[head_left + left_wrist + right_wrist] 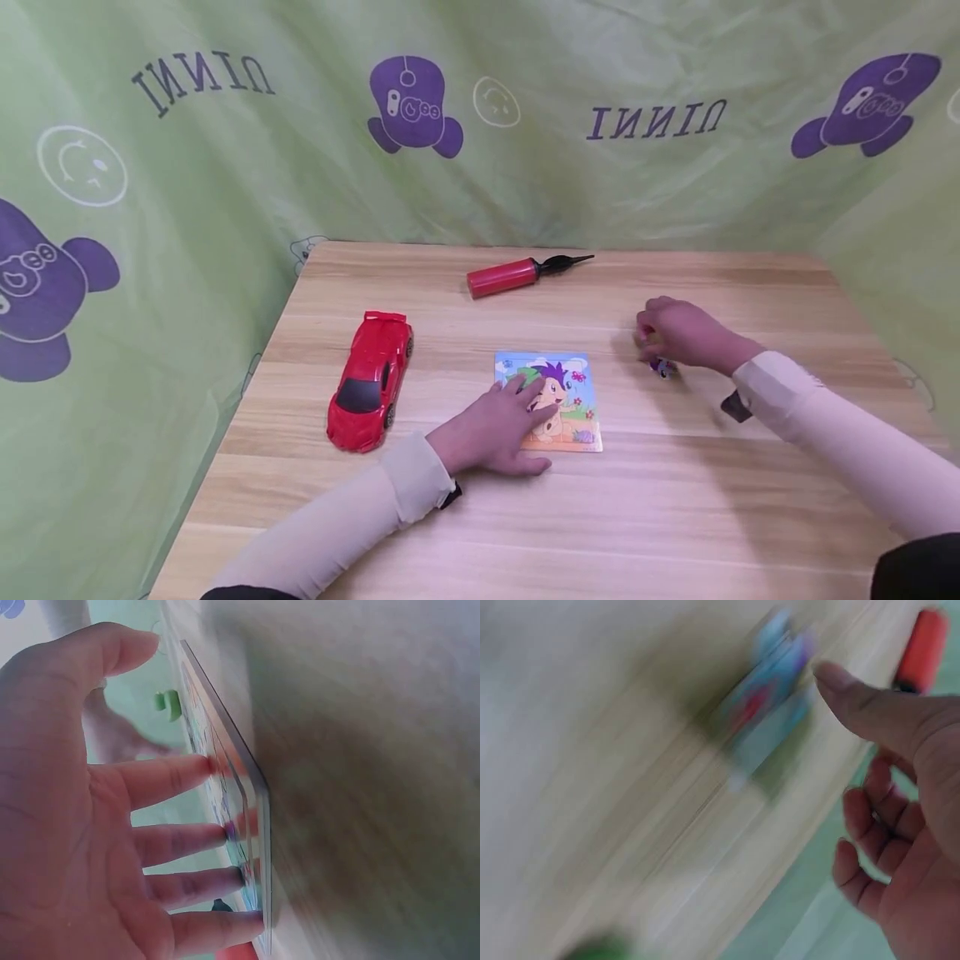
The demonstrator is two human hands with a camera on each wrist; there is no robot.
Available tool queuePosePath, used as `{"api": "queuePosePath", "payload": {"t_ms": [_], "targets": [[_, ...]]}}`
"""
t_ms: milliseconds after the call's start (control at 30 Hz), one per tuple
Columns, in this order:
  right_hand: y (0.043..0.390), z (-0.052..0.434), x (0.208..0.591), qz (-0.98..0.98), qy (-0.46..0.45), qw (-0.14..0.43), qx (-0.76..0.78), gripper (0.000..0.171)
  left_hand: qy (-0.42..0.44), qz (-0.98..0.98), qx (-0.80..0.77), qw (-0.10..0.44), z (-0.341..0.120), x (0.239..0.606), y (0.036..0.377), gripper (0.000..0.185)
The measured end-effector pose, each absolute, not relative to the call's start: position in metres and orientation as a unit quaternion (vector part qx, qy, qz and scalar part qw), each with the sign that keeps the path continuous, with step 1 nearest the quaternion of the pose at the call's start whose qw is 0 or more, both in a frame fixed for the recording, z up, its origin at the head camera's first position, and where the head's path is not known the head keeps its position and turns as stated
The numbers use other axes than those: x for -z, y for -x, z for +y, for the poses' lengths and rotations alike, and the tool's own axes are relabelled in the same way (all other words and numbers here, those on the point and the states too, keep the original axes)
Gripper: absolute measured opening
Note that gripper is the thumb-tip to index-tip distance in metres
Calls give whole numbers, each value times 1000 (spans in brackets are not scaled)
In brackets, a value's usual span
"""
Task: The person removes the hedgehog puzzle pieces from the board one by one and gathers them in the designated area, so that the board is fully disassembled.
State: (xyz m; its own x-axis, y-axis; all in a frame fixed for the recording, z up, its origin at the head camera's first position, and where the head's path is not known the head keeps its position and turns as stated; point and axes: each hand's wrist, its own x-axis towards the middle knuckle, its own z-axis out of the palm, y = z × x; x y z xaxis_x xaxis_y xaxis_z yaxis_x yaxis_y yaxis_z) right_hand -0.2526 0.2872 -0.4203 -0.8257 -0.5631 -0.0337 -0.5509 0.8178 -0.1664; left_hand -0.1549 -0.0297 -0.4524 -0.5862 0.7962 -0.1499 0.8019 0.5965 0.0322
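Observation:
A square picture board (585, 437) with a purple-haired hedgehog lies on the table. My left hand (491, 425) rests over its left part with fingers spread, hiding some of the picture. In the left wrist view the fingertips (212, 766) press on the board (264, 817), and the thumb is clear of it. To the right of the board my right hand (686, 333) is curled low over the table. It pinches a small blue and purple patterned piece (663, 368). In the right wrist view the piece (761, 705), with red on it, is blurred beside the thumb tip; the index fingertip is hidden.
A red toy car (369, 379) stands to the left of the board. Behind the board lies a red hand pump (502, 278) with a black nozzle. A small green thing (174, 705) shows beyond the board. A green printed curtain (525, 192) surrounds the wooden table (600, 533).

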Motion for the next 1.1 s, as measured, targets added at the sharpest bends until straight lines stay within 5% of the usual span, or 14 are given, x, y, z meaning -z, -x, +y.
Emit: {"api": "queuePosePath", "payload": {"t_ms": [100, 367, 700, 900, 1100], "targets": [[246, 247, 419, 946, 296, 53, 121, 13, -444, 893, 13, 77, -31, 452, 155, 76], [233, 180, 434, 926, 355, 71, 109, 18, -445, 894, -14, 46, -27, 453, 151, 72], [226, 151, 438, 958, 254, 81, 108, 27, -412, 910, -23, 34, -27, 453, 152, 72], [235, 150, 438, 958, 216, 135, 129, 33, -415, 909, -13, 28, -25, 450, 150, 74], [233, 146, 437, 948, 242, 152, 143, 25, -415, 910, 3, 14, -25, 452, 148, 75]]}}
